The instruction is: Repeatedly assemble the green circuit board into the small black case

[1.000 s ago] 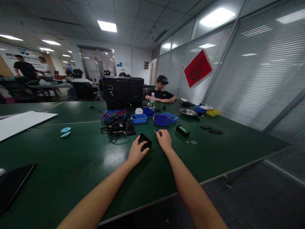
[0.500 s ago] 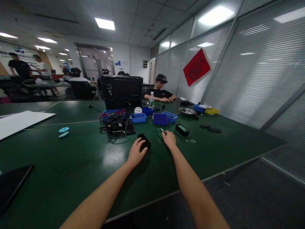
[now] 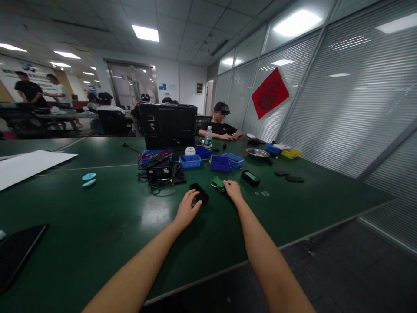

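Note:
My left hand is closed around the near-left side of a black plastic case, which rests on the green table. To the right, my right hand pinches the right edge of a green circuit board. The board lies nearly flat, at or just above the tabletop; I cannot tell whether it touches. Just right of that hand stands a black box with a greenish screen. A small ring and a clear square piece lie in front of it.
Behind my hands are blue bins, a dark blue box, a black device with cables and a bottle. A metal bowl stands back right. Across the table sits a person. Light blue pieces lie left.
My right hand has turned the circuit board over to show a different, plainer green face. My left hand stays on the black case. The whole view has shifted slightly.

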{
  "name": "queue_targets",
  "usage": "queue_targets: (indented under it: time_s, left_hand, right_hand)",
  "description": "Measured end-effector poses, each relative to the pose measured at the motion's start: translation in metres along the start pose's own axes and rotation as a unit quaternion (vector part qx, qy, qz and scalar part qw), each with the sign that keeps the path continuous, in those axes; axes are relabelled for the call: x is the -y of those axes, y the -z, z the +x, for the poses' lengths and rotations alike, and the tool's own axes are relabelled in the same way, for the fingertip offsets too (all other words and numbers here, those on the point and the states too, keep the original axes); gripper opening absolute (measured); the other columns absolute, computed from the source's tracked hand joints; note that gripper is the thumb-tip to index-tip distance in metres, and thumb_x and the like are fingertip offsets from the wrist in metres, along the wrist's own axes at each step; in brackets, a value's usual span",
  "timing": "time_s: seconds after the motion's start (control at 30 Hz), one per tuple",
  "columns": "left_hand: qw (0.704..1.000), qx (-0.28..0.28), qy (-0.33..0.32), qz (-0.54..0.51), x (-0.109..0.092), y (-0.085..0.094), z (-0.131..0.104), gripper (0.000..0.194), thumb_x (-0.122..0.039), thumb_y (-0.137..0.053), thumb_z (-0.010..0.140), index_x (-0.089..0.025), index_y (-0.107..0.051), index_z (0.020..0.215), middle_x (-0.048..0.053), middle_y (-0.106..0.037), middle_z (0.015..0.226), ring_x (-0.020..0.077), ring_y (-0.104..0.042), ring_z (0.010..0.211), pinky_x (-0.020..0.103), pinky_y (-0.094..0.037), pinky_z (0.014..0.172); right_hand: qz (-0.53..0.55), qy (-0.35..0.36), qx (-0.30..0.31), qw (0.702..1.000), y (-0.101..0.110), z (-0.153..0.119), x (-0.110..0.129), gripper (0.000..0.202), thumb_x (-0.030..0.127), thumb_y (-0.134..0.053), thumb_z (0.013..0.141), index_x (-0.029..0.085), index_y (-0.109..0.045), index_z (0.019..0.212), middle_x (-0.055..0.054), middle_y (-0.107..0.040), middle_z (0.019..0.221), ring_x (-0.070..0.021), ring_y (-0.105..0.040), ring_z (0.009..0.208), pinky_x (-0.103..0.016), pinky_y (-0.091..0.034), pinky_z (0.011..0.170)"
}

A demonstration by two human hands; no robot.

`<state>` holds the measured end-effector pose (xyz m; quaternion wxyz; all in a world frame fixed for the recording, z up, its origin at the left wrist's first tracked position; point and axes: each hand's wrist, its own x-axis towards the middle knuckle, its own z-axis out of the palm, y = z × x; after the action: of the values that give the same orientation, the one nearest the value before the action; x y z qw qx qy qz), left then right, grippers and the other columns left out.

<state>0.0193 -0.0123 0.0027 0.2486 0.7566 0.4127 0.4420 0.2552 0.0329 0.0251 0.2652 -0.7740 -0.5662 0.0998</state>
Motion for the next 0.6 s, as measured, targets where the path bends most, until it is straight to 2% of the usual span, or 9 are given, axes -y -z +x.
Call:
queue_targets:
  time_s: [0.07, 0.13, 0.2, 0.27, 0.43, 0.5, 0.6]
  left_hand:
    - [0.999, -0.026, -0.003, 0.023, 0.001, 0.001, 0.001, 0.032, -0.027, -0.050, 0.079, -0.022, -0.052, 0.111, 0.007, -0.046, 0.123, 0.0189, -0.048, 0.108, 0.031, -0.049, 0.081]
    - [0.997, -0.058, 0.012, 0.051, 0.004, 0.003, 0.003, 0.034, -0.027, -0.049, 0.079, -0.021, -0.052, 0.112, 0.008, -0.047, 0.123, 0.0201, -0.044, 0.114, 0.035, -0.043, 0.090]
    - [0.993, -0.080, 0.042, 0.079, 0.009, 0.005, 0.007, 0.038, -0.029, -0.049, 0.079, -0.020, -0.050, 0.116, 0.009, -0.045, 0.126, 0.0206, -0.042, 0.117, 0.037, -0.036, 0.097]
    - [0.988, -0.085, 0.074, 0.106, 0.014, 0.007, 0.012, 0.044, -0.031, -0.049, 0.079, -0.019, -0.046, 0.121, 0.010, -0.042, 0.130, 0.0217, -0.038, 0.121, 0.038, -0.031, 0.101]
    - [0.984, -0.034, 0.092, 0.148, 0.021, 0.006, 0.022, 0.067, -0.042, -0.053, 0.076, -0.020, -0.028, 0.134, 0.010, -0.032, 0.139, 0.0225, -0.030, 0.127, 0.036, -0.028, 0.102]
    - [0.984, -0.006, 0.084, 0.158, 0.020, 0.005, 0.023, 0.073, -0.045, -0.055, 0.074, -0.020, -0.024, 0.135, 0.010, -0.035, 0.138, 0.0227, -0.033, 0.126, 0.035, -0.029, 0.100]
    - [0.982, 0.016, 0.085, 0.170, 0.017, 0.005, 0.023, 0.075, -0.047, -0.057, 0.071, -0.021, -0.027, 0.134, 0.009, -0.047, 0.128, 0.0241, -0.045, 0.115, 0.034, -0.034, 0.095]
  right_hand:
    - [-0.019, -0.013, -0.011, 1.000, 0.003, 0.000, -0.001, 0.043, 0.041, -0.029, 0.086, 0.016, -0.065, 0.087, -0.010, -0.065, 0.086, -0.0195, -0.058, 0.080, -0.025, -0.039, 0.066]
    - [-0.028, -0.002, -0.028, 0.999, 0.004, -0.001, 0.000, 0.045, 0.045, -0.031, 0.085, 0.016, -0.064, 0.093, -0.011, -0.063, 0.092, -0.0205, -0.057, 0.085, -0.026, -0.038, 0.069]
    - [-0.036, 0.030, -0.034, 0.998, 0.003, -0.005, 0.003, 0.049, 0.053, -0.038, 0.081, 0.016, -0.061, 0.103, -0.012, -0.061, 0.100, -0.0228, -0.054, 0.093, -0.028, -0.038, 0.075]
    - [-0.057, 0.060, -0.026, 0.996, -0.001, -0.008, 0.007, 0.054, 0.055, -0.049, 0.074, 0.015, -0.057, 0.111, -0.014, -0.057, 0.106, -0.0261, -0.049, 0.099, -0.032, -0.037, 0.079]
    - [-0.060, 0.131, 0.015, 0.990, -0.009, -0.016, 0.018, 0.044, 0.036, -0.057, 0.074, 0.017, -0.055, 0.114, -0.011, -0.056, 0.107, -0.0233, -0.049, 0.098, -0.031, -0.036, 0.083]
    - [-0.041, 0.174, 0.036, 0.983, -0.011, -0.018, 0.021, 0.043, 0.033, -0.058, 0.073, 0.019, -0.055, 0.114, -0.009, -0.057, 0.105, -0.0212, -0.049, 0.097, -0.029, -0.036, 0.084]
    - [-0.025, 0.207, 0.054, 0.977, -0.012, -0.020, 0.024, 0.043, 0.032, -0.059, 0.072, 0.019, -0.056, 0.113, -0.008, -0.058, 0.102, -0.0199, -0.051, 0.095, -0.029, -0.036, 0.084]
